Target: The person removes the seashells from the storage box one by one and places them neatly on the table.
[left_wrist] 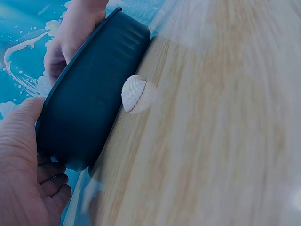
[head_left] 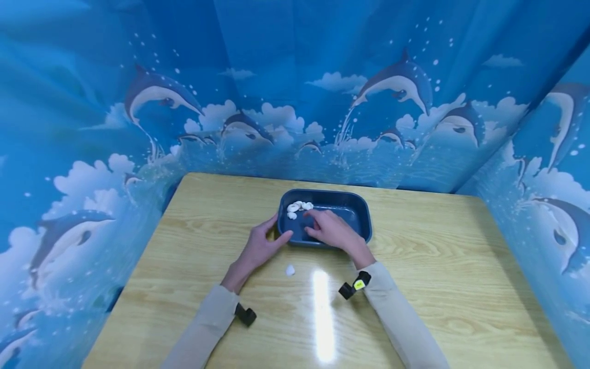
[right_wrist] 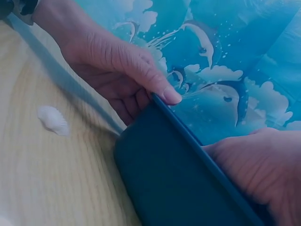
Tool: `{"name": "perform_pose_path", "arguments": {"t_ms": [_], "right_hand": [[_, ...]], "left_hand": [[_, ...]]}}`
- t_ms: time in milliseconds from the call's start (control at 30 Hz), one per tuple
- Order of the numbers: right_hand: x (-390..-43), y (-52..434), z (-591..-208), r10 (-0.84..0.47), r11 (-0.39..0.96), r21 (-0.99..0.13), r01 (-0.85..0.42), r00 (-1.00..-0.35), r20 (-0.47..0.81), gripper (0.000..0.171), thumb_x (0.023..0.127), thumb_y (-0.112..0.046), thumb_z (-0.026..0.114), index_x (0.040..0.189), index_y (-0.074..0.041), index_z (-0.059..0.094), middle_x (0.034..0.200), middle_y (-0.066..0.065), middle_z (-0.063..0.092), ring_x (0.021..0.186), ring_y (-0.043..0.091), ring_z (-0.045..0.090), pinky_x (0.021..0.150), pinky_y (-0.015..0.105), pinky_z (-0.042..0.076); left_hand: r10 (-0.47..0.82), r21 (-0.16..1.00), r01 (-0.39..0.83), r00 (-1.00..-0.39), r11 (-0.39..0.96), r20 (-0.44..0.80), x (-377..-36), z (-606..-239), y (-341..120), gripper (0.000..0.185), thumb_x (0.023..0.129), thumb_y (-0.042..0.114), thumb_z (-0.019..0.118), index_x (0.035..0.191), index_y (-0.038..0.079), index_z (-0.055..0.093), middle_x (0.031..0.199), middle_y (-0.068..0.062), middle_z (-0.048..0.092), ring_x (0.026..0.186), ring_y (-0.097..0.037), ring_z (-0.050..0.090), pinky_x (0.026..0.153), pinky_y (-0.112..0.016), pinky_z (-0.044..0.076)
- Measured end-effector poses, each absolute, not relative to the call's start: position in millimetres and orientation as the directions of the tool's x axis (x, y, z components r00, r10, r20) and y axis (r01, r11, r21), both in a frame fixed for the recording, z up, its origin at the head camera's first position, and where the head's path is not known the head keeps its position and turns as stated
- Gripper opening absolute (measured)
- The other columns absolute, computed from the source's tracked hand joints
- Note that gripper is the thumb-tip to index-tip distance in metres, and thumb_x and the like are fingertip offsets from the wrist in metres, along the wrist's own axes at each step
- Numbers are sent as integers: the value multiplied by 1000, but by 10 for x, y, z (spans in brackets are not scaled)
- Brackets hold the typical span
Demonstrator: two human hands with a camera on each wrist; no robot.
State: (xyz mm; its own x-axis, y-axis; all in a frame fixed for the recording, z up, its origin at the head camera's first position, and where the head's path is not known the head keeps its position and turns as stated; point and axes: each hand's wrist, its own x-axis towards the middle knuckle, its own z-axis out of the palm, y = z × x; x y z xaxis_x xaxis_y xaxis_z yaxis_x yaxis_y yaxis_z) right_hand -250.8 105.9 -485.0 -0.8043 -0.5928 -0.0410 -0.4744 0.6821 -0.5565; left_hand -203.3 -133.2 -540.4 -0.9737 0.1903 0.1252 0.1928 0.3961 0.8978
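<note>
A dark blue rectangular basin (head_left: 364, 215) sits on the table. My left hand (head_left: 260, 248) holds its near left corner, thumb at the rim and fingers around the outer side, as the left wrist view shows. Inside the basin, over the near wall, is my right hand (head_left: 335, 230), its forefinger and thumb apart; the wall hides its fingers in both wrist views. Several white seashells (head_left: 293, 207) lie together at the basin's left end, just beyond the right fingertips. One ribbed white seashell (left_wrist: 133, 93) lies on the table in front of the basin.
The wood-grain table (head_left: 428, 287) reaches out on both sides of the basin. Behind it and along the sides hangs a blue curtain (head_left: 295, 61) printed with dolphins. A bright light reflection shows on the tabletop between the forearms.
</note>
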Motion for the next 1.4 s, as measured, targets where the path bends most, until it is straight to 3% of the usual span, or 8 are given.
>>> {"name": "perform_pose_path", "arguments": {"t_ms": [433, 600, 767, 1067, 1267, 1400], "right_hand": [[-2759, 899, -4923, -635, 677, -507, -533, -772, -36, 45, 103, -19, 67, 145, -4, 58, 68, -2, 57, 56, 10, 50, 49, 26, 37], [-2806, 814, -4943, -666, 661, -473, -583, -746, -11, 42, 102, -16, 67, 142, -5, 62, 94, 4, 73, 64, 11, 56, 60, 30, 51], [-2824, 765, -4979, -669, 674, -438, -594, -743, -21, 35, 103, -16, 67, 137, -7, 65, 123, 9, 74, 89, 15, 67, 81, 39, 60], [-2823, 765, -4986, -664, 668, -447, -594, -748, 2, 23, 103, -15, 67, 124, -6, 73, 117, 7, 76, 96, 17, 71, 85, 38, 61], [-2805, 771, -4965, -678, 652, -433, -622, -734, 32, 11, 100, -16, 72, 106, -10, 79, 101, 1, 78, 90, 15, 71, 80, 38, 61], [-2791, 776, -4956, -687, 649, -426, -630, -726, 26, 10, 100, -17, 72, 103, -12, 80, 98, -1, 77, 85, 12, 69, 76, 36, 60]], "left_hand": [[205, 905, 231, -965, 358, 166, -2043, -5431, -1339, 70, 101, 32, 72, 160, 11, 41, 161, -6, 46, 150, -23, 41, 124, -49, 33], [206, 905, 246, -961, 346, 183, -2054, -5440, -1344, 69, 101, 32, 73, 159, 10, 43, 160, -7, 47, 149, -21, 42, 124, -48, 33], [211, 907, 245, -961, 343, 179, -2055, -5448, -1347, 72, 100, 39, 72, 159, 10, 43, 160, -7, 46, 149, -21, 42, 125, -48, 33], [197, 907, 221, -968, 359, 158, -2046, -5433, -1338, 70, 100, 35, 73, 159, 11, 43, 161, -5, 46, 150, -21, 41, 125, -47, 32], [197, 902, 227, -967, 366, 164, -2044, -5423, -1336, 72, 100, 38, 72, 159, 11, 43, 161, -5, 46, 150, -23, 42, 125, -49, 32], [204, 900, 232, -965, 368, 165, -2038, -5422, -1337, 73, 100, 41, 72, 159, 11, 41, 161, -6, 45, 150, -23, 41, 125, -48, 31]]}}
